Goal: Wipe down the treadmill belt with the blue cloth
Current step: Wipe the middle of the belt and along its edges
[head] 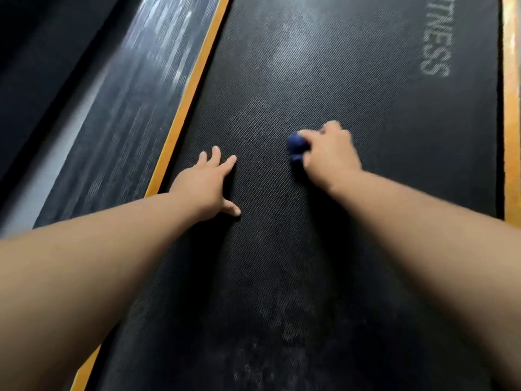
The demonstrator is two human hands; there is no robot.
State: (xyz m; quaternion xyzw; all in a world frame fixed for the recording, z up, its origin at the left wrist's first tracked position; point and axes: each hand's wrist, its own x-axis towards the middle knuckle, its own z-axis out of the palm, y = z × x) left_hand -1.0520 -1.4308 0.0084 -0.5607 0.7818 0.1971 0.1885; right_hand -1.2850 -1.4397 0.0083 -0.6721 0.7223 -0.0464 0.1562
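The black textured treadmill belt [324, 66] fills most of the view, with pale dusty smudges along its middle and grey lettering at the far right. My right hand [329, 153] presses a bunched blue cloth [296, 146] onto the belt near its centre; only the cloth's left part shows past my fingers. My left hand [207, 184] lies flat on the belt with fingers spread, holding nothing, close to the belt's left edge.
An orange strip [191, 88] borders the belt on the left, and another orange strip [511, 122] runs down the right. Beyond the left strip lies a dark ribbed side rail [127, 108], then dark floor.
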